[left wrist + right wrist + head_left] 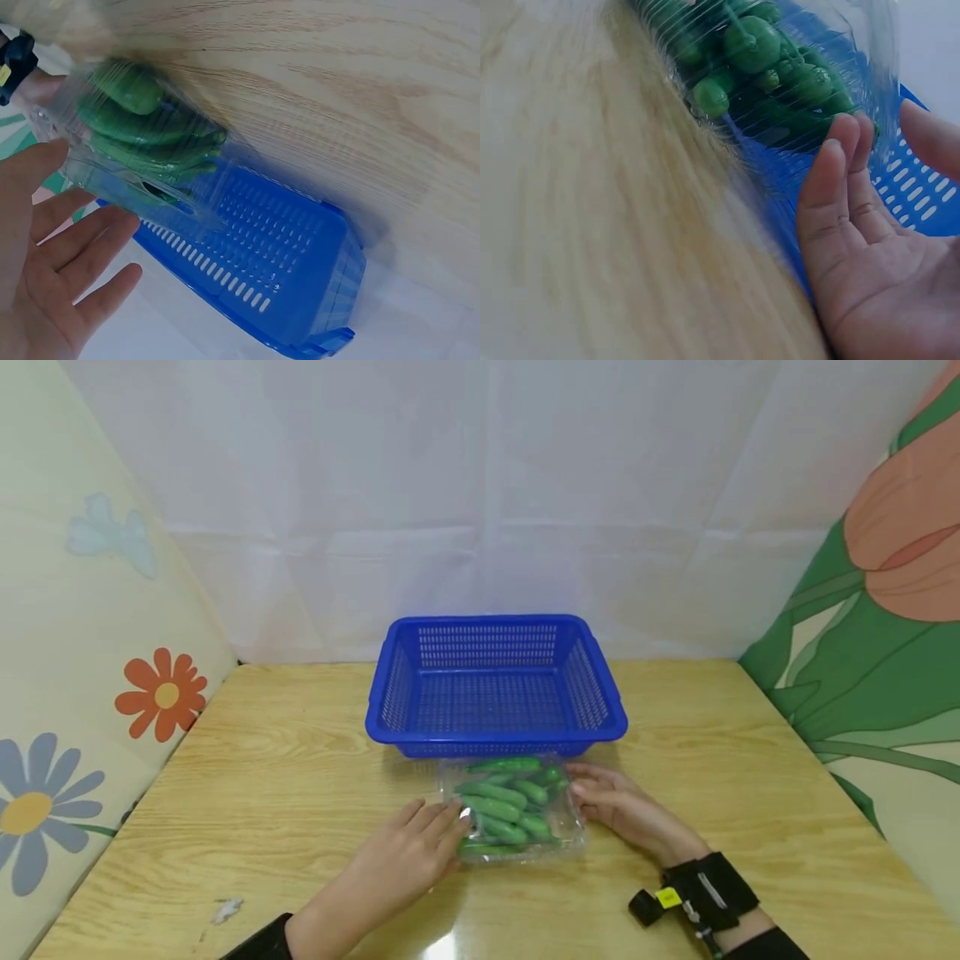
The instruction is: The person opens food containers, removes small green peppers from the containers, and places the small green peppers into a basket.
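Observation:
A clear plastic pack of long green peppers (498, 810), wrapped in shiny film, is just in front of the blue basket (487, 748). My left hand (408, 852) is at the left side of the pack, fingertips right at its edge. In the left wrist view the fingers of my left hand (82, 255) are spread and fairly straight beside the pack. At the opposite side my right hand (622, 806) touches the pack's edge. The right wrist view shows the fingers of my right hand (877, 232) lightly bent against the film, thumb apart.
The slotted blue basket stands behind the pack, near the white cloth backdrop (487, 485). Beneath everything is a wood-grain table (285, 760) with a small whitish mark (227, 910) at front left. Flower-patterned panels (862, 693) flank both sides.

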`<control>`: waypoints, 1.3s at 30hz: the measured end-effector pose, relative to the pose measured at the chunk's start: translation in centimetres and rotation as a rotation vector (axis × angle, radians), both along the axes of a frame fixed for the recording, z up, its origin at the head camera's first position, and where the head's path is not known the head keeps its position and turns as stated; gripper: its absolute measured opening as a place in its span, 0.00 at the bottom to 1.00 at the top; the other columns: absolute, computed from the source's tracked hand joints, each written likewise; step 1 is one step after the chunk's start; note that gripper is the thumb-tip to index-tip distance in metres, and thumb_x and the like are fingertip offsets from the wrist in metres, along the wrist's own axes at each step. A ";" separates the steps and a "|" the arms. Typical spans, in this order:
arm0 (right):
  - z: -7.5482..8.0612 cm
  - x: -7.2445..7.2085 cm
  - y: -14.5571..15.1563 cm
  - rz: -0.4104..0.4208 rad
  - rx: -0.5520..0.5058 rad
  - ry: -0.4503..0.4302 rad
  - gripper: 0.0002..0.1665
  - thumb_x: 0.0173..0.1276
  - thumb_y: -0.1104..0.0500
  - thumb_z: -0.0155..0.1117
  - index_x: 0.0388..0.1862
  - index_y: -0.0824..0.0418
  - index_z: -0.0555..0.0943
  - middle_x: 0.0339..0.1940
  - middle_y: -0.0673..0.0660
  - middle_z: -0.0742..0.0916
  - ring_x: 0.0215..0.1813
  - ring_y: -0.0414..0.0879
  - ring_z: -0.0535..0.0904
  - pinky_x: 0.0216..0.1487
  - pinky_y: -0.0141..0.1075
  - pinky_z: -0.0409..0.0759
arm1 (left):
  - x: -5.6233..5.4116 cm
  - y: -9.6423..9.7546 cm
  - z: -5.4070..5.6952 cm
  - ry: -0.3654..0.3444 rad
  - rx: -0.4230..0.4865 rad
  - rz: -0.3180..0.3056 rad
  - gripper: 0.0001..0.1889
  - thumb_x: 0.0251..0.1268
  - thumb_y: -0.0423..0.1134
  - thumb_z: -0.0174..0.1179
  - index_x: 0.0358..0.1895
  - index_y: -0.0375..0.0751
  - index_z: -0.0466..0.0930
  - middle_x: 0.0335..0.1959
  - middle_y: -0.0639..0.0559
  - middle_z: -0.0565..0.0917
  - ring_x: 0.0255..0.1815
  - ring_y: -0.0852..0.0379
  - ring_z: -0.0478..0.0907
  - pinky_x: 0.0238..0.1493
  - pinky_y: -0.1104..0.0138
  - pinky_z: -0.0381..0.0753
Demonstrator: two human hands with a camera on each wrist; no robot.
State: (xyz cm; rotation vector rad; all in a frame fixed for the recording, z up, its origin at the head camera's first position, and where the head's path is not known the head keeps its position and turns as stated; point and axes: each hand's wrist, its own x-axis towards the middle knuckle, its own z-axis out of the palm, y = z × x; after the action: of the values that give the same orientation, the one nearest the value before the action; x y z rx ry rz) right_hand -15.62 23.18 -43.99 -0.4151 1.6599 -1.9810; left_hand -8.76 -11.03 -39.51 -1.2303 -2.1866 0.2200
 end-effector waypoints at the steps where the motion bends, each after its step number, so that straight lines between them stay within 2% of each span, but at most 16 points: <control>1: -0.3 -0.1 0.1 0.016 -0.033 0.006 0.36 0.78 0.65 0.48 0.73 0.83 0.46 0.53 0.54 0.83 0.50 0.44 0.82 0.56 0.37 0.81 | 0.1 0.1 0.1 0.028 -0.027 0.009 0.22 0.60 0.50 0.65 0.52 0.40 0.84 0.51 0.46 0.86 0.49 0.53 0.83 0.52 0.59 0.83; 4: -1.2 -0.2 0.4 0.034 -0.105 0.019 0.31 0.78 0.67 0.48 0.73 0.79 0.52 0.55 0.53 0.83 0.53 0.45 0.82 0.58 0.37 0.79 | 0.3 0.3 0.4 0.093 -0.100 0.037 0.18 0.66 0.45 0.55 0.52 0.41 0.85 0.51 0.46 0.86 0.48 0.53 0.83 0.53 0.59 0.83; 7: -1.8 -0.2 0.5 0.026 -0.154 0.031 0.28 0.77 0.68 0.48 0.72 0.74 0.57 0.55 0.54 0.83 0.54 0.45 0.81 0.59 0.37 0.79 | 0.5 0.6 0.4 0.127 -0.153 0.062 0.18 0.68 0.40 0.48 0.52 0.41 0.85 0.51 0.47 0.86 0.48 0.54 0.83 0.53 0.60 0.83; 12: -2.3 0.2 0.1 0.043 -0.280 -0.006 0.27 0.78 0.70 0.45 0.73 0.69 0.57 0.58 0.54 0.81 0.57 0.44 0.79 0.61 0.35 0.76 | 0.8 1.0 0.2 0.148 -0.187 0.089 0.20 0.70 0.38 0.43 0.51 0.41 0.85 0.51 0.46 0.86 0.49 0.53 0.83 0.53 0.61 0.83; 14: -2.2 0.4 -0.1 0.054 -0.323 -0.019 0.24 0.78 0.70 0.43 0.71 0.65 0.59 0.59 0.53 0.80 0.57 0.43 0.78 0.61 0.34 0.76 | 0.8 1.1 0.1 0.148 -0.189 0.090 0.20 0.73 0.37 0.40 0.52 0.41 0.85 0.51 0.46 0.86 0.49 0.53 0.83 0.53 0.61 0.83; 17: -2.1 0.5 -0.3 0.060 -0.363 -0.023 0.21 0.78 0.70 0.42 0.67 0.60 0.64 0.56 0.52 0.81 0.55 0.41 0.79 0.59 0.33 0.77 | 1.0 1.2 0.3 0.146 -0.247 0.116 0.21 0.73 0.39 0.40 0.54 0.42 0.84 0.53 0.46 0.85 0.51 0.53 0.83 0.55 0.61 0.82; 21: -1.9 0.5 -0.4 0.059 -0.370 -0.022 0.20 0.78 0.71 0.41 0.65 0.57 0.65 0.54 0.51 0.82 0.53 0.40 0.79 0.59 0.33 0.77 | 1.4 1.4 1.0 0.154 -0.372 0.170 0.22 0.72 0.43 0.43 0.58 0.44 0.83 0.57 0.47 0.83 0.55 0.54 0.81 0.59 0.61 0.79; 24: -1.8 0.6 -0.4 0.051 -0.343 -0.018 0.21 0.79 0.70 0.42 0.66 0.59 0.64 0.55 0.52 0.81 0.55 0.42 0.78 0.61 0.34 0.76 | 1.5 1.6 1.2 0.169 -0.420 0.188 0.22 0.72 0.44 0.43 0.59 0.46 0.82 0.57 0.48 0.83 0.56 0.54 0.81 0.59 0.61 0.78; 27: -1.8 0.5 -0.4 0.045 -0.315 -0.013 0.21 0.78 0.69 0.43 0.68 0.61 0.62 0.56 0.52 0.81 0.57 0.43 0.78 0.62 0.35 0.76 | 1.6 1.7 1.3 0.179 -0.424 0.195 0.22 0.72 0.44 0.43 0.58 0.46 0.83 0.56 0.49 0.84 0.55 0.54 0.81 0.58 0.62 0.78; 33: -1.9 0.4 -0.5 0.042 -0.310 -0.009 0.22 0.78 0.70 0.44 0.68 0.62 0.61 0.51 0.50 0.82 0.54 0.42 0.79 0.60 0.35 0.77 | 1.8 2.1 1.3 0.177 -0.406 0.222 0.22 0.71 0.44 0.43 0.58 0.44 0.83 0.55 0.48 0.84 0.54 0.53 0.82 0.58 0.63 0.78; 39: -1.9 0.7 -0.4 0.022 -0.274 -0.022 0.25 0.78 0.70 0.45 0.70 0.66 0.56 0.49 0.49 0.82 0.53 0.41 0.79 0.59 0.34 0.77 | 2.1 2.6 1.2 0.151 -0.423 0.240 0.21 0.72 0.45 0.44 0.58 0.43 0.82 0.56 0.46 0.84 0.56 0.53 0.81 0.59 0.63 0.78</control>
State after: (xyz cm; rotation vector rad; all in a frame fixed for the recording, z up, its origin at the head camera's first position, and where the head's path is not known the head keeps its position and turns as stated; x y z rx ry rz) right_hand -14.95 22.82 -45.85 -0.5049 1.3673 -2.1959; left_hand -6.67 -8.40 -38.26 -1.1156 -2.2170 0.8830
